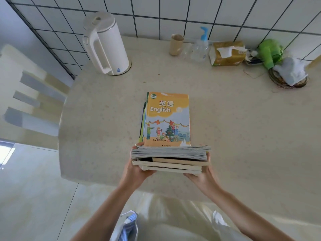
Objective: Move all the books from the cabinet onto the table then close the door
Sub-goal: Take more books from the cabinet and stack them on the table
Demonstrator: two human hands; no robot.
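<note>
My left hand (pixel 137 169) and right hand (pixel 202 173) grip the stack of books (pixel 169 136) from beneath, fingers curled round its sides, over the table (pixel 104 110). Next, I judge: lower it flat, release.

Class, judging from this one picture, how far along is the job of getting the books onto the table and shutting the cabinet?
Partly done. Both hands, left hand and right hand, hold a stack of books over the table; whether it rests there is unclear. The cabinet and its door are out of view, so remaining books and closing can't be judged.
</note>
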